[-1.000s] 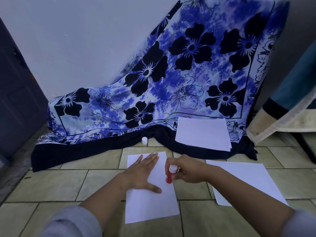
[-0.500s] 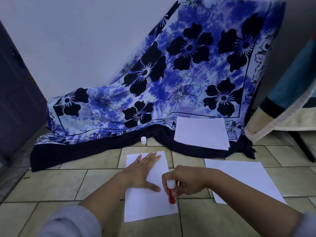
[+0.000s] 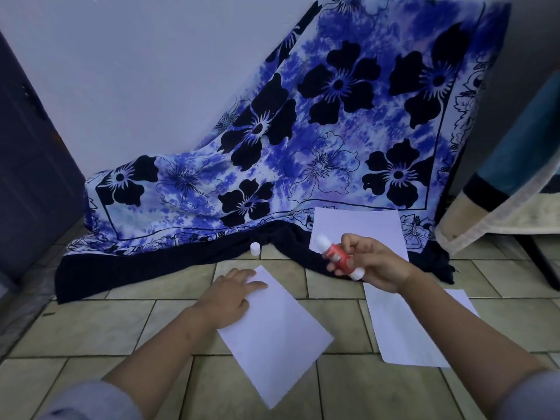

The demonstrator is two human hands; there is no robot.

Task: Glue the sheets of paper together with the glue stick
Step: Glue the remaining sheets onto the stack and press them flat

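A white sheet of paper lies on the tiled floor, turned at an angle. My left hand rests on its upper left corner with the fingers fairly straight. My right hand is raised above the floor and grips a red glue stick, uncapped, its white tip pointing up and left. A second sheet lies on the floor to the right, partly under my right forearm. A third sheet lies on the cloth's hem farther back.
The glue stick's white cap stands on the floor by the dark hem of a blue flowered cloth draped against the wall. A dark door is at the left; covered furniture at the right.
My right hand lifted the glue stick off the near sheet, up and to the right. The near sheet turned clockwise under my left hand, which shifted to its upper left corner.
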